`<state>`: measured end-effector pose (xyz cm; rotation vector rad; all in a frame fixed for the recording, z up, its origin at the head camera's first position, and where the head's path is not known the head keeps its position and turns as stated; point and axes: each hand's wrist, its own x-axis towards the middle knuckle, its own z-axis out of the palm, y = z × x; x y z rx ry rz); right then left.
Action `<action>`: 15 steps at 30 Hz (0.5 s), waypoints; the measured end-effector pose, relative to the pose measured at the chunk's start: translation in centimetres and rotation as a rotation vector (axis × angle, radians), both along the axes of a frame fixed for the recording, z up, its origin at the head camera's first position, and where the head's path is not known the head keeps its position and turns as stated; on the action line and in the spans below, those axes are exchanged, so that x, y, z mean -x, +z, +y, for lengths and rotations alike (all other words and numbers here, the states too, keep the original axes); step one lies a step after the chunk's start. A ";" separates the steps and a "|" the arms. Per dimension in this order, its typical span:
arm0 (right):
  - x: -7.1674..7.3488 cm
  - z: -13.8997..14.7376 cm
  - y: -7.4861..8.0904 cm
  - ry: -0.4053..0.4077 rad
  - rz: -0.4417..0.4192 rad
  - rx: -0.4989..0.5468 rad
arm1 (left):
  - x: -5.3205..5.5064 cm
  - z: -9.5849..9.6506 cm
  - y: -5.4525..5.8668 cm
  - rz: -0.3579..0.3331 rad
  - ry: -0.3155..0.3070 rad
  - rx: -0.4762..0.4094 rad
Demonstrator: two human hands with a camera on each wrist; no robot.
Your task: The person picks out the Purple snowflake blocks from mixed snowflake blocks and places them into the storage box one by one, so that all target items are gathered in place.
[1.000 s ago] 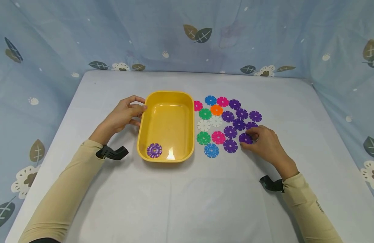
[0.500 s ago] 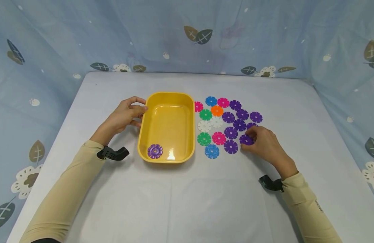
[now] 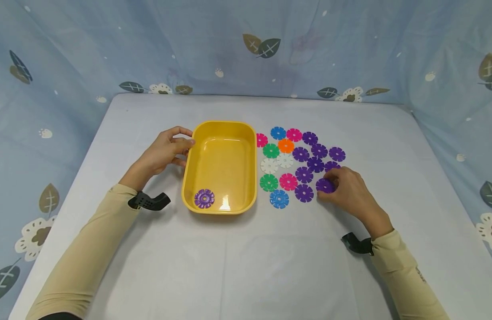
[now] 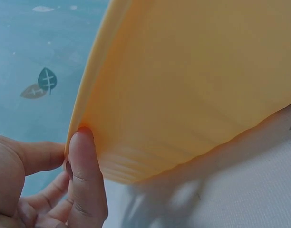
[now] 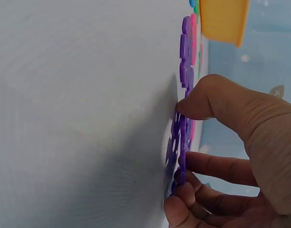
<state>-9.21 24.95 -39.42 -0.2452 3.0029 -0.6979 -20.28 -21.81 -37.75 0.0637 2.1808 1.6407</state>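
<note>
My left hand grips the left rim of a yellow plastic tray, and the left wrist view has the tray wall held between thumb and fingers. One purple snowflake disc lies in the tray's near left corner. At the right, my right hand pinches another purple snowflake disc by its edges. In the right wrist view this held disc appears edge-on between thumb and fingers, very close to the tabletop. Whether it fully touches the table I cannot tell.
Between tray and right hand lie several more purple discs, with green, pink, blue, white and orange ones. A white cloth covers the table; a blue patterned curtain hangs behind.
The disc in my right hand has shifted very slightly to the right and seems a little tilted now. My left hand and the tray stay in place.
</note>
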 end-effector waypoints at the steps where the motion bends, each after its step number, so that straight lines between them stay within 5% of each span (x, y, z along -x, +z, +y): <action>1: -0.1 0.0 0.0 0.000 0.006 -0.002 | 0.0 0.0 0.0 0.001 0.000 -0.001; 15: -0.5 0.1 0.1 0.040 0.199 -0.058 | 0.0 0.0 -0.1 -0.008 0.006 -0.013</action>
